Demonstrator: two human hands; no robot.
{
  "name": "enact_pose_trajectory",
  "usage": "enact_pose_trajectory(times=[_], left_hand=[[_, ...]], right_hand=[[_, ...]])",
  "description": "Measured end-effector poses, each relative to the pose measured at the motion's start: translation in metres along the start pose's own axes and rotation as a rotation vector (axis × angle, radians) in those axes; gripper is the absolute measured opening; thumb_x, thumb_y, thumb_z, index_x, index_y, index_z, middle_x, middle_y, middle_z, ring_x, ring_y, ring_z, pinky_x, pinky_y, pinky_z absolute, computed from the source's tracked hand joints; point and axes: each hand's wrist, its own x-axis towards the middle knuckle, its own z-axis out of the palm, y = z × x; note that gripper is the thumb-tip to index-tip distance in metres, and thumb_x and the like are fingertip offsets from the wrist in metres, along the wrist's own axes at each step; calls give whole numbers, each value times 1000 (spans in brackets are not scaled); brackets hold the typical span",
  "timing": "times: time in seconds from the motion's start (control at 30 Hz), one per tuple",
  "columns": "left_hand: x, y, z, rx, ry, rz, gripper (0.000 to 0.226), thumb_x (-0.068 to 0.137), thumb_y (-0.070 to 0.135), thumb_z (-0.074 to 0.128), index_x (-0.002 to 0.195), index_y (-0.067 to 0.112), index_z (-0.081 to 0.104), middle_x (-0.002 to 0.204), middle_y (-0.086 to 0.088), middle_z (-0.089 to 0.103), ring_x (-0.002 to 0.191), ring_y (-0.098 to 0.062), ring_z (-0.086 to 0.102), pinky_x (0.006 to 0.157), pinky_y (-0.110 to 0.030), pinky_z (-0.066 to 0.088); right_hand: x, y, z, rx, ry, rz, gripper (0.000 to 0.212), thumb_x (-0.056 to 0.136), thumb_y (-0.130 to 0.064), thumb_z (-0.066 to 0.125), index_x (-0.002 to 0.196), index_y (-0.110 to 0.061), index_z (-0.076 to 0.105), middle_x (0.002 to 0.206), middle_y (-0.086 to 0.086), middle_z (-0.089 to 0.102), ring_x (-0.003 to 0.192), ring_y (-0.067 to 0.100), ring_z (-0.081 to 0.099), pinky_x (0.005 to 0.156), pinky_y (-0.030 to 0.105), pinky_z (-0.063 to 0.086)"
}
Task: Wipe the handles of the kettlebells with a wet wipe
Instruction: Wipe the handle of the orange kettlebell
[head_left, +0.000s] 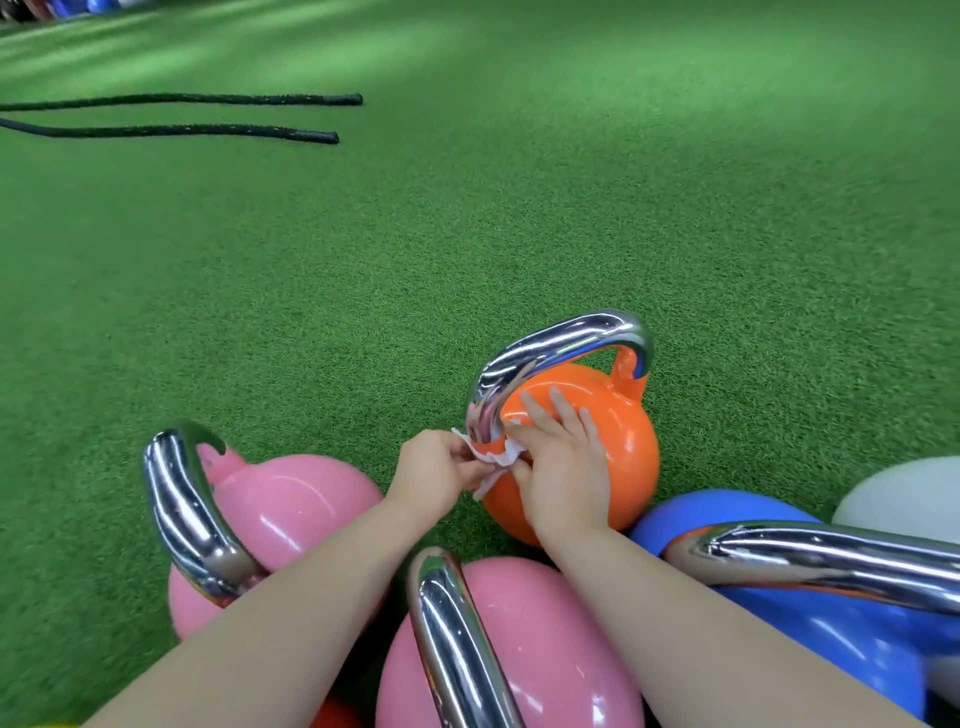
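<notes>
An orange kettlebell (618, 441) stands on green turf with a shiny chrome handle (561, 345) arching over it. A white wet wipe (493, 457) is wrapped around the left base of that handle. My left hand (436, 467) pinches the wipe from the left. My right hand (561, 457) rests on the orange body, its thumb pressing the wipe against the handle base. Two pink kettlebells (291, 509) (550, 639) and a blue one (810, 623) crowd the foreground, each with a chrome handle.
A pale grey kettlebell (904, 499) sits at the right edge. Two black battle-rope ends (311, 117) lie on the turf (467, 218) at far left. A red object (335, 717) peeks out at the bottom, between the pink kettlebells.
</notes>
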Motion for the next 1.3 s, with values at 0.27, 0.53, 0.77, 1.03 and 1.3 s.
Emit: enact_pose_trajectory(times=[0.27,0.53,0.77,1.03,1.3], left_hand=[[-5,8,-14,-14,79,93,8,75,17,75,80,12,74,54,8,55,45,-1,36,47,-13,34],[-12,31,-41,-14,95,252,8,86,15,62,84,16,69,75,-8,69,65,-10,50,63,-25,39],[-5,88,-51,330,80,371,28,99,25,36,79,17,53,70,1,58,67,-18,51,59,-28,31],[6,113,-46,615,15,430,38,100,35,29,111,10,54,96,-16,66,88,-35,59,74,-41,44],[-8,121,-48,689,9,335,26,96,33,45,99,8,50,101,-16,63,93,-33,56,69,-36,35]], right_hand=[[1,-4,-3,36,-76,3,33,84,-35,62,116,-27,66,146,-2,41,143,21,19,112,29,-3],[5,-29,-4,446,-67,187,34,92,-40,50,121,-28,63,145,-5,42,141,17,23,116,32,3],[25,-63,-38,1195,101,748,36,92,-31,55,61,-13,55,63,5,58,61,17,49,55,28,37],[55,-46,-74,1683,42,1247,33,82,-28,70,65,-8,51,64,6,57,52,17,52,52,27,48],[69,-28,-81,1545,-79,1201,44,76,-42,73,96,-7,56,97,7,62,90,29,64,87,43,52]])
